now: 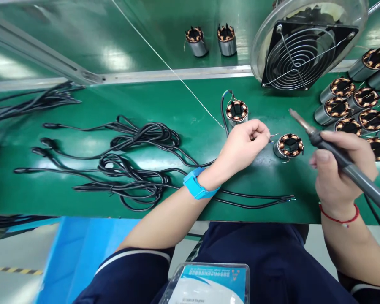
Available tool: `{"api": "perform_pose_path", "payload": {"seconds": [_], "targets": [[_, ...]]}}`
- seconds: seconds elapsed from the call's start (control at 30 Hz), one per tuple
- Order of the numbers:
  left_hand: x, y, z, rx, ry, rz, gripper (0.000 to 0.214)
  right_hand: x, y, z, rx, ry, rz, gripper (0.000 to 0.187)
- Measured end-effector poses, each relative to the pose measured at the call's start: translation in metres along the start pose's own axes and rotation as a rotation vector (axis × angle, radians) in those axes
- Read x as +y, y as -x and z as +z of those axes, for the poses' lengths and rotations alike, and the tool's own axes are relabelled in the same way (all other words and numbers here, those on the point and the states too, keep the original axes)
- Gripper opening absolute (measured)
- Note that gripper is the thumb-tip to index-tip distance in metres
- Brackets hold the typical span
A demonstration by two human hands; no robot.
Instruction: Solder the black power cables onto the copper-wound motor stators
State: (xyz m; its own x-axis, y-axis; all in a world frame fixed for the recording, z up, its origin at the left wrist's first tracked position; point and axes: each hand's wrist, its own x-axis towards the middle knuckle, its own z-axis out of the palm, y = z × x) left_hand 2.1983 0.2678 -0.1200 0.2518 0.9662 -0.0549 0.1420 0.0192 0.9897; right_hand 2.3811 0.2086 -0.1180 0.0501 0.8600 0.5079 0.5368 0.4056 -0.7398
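Note:
My left hand (245, 143), with a blue wrist strap (196, 183), is closed in a pinch on a thin wire end right beside a small wound stator (290, 145) lying on the green bench. My right hand (340, 169) is wrapped round the grey handle of a soldering iron (335, 154). The iron's tip points up and left and stays a little apart from that stator. A second stator (237, 112) with a black lead stands just behind my left hand.
Several finished stators (351, 103) are heaped at the right. A fan with a wire guard (304, 46) stands behind them. Coiled black cables (129, 164) cover the left of the bench. Two more stators (210, 41) sit on the far belt. A thin solder wire (167, 65) crosses diagonally.

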Motion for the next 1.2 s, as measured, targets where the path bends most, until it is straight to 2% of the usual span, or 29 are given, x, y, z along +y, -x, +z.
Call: {"api": "perform_pose_path", "payload": {"seconds": [0.1, 0.2, 0.43, 0.6, 0.83, 1.2], "targets": [[-0.0022, -0.0021, -0.0003, 0.009, -0.043, 0.057, 0.012, 0.0062, -0.0015, 0.0031, 0.184, -0.002, -0.228, 0.013], [-0.0025, -0.0014, -0.001, 0.016, -0.063, 0.082, 0.012, 0.0093, -0.0033, 0.0075, 0.194, -0.043, -0.32, 0.01], [-0.0015, -0.0012, -0.0007, 0.032, -0.07, 0.1, 0.015, 0.0073, -0.0035, 0.0073, 0.154, -0.062, -0.331, 0.012], [-0.0022, -0.0016, -0.0001, 0.031, -0.071, 0.099, 0.015, 0.0076, -0.0032, 0.0077, 0.172, -0.056, -0.338, 0.011], [-0.0018, -0.0016, -0.0003, 0.039, -0.078, 0.113, 0.016, 0.0029, -0.0011, 0.0072, 0.107, -0.08, -0.296, 0.011], [-0.0029, -0.0023, 0.0001, 0.049, -0.085, 0.139, 0.016, 0.0056, -0.0036, 0.009, 0.117, -0.068, -0.326, 0.009]]}}
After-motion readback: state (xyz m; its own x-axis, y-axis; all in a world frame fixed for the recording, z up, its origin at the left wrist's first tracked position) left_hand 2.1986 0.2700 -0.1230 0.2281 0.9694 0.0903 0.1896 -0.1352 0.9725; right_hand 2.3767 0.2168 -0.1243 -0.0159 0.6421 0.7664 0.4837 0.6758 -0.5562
